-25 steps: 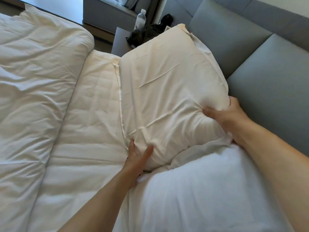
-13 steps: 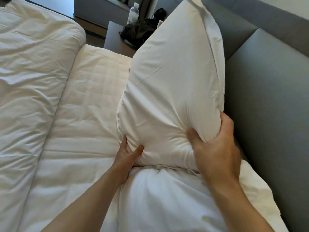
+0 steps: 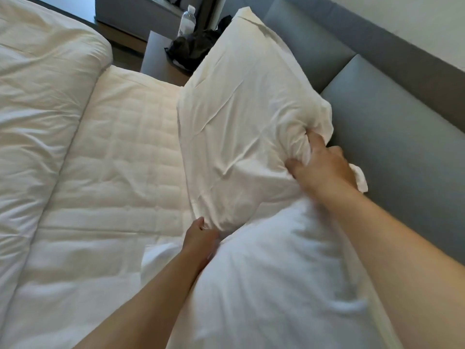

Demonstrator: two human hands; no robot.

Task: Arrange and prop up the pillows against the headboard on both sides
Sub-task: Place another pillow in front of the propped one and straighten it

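Note:
A white pillow (image 3: 241, 117) leans tilted against the grey padded headboard (image 3: 392, 137), its far corner up near the bedside table. My right hand (image 3: 323, 167) is shut on the pillow's bunched near-right corner, close to the headboard. My left hand (image 3: 201, 234) pinches its lower-left corner at the mattress. A second white pillow (image 3: 284, 280) lies flat under my forearms, nearest to me, along the headboard.
A quilted mattress pad (image 3: 120, 177) is bare in the middle. A folded-back white duvet (image 3: 37, 102) fills the left. Beyond the bed stands a bedside table (image 3: 156, 56) with a dark bag (image 3: 191, 46) and a water bottle (image 3: 188, 21).
The pillow stood steeply on end half a second ago; now it lies lower and more spread against the headboard. My right hand slid to its right corner; my left hand dropped to the bottom corner.

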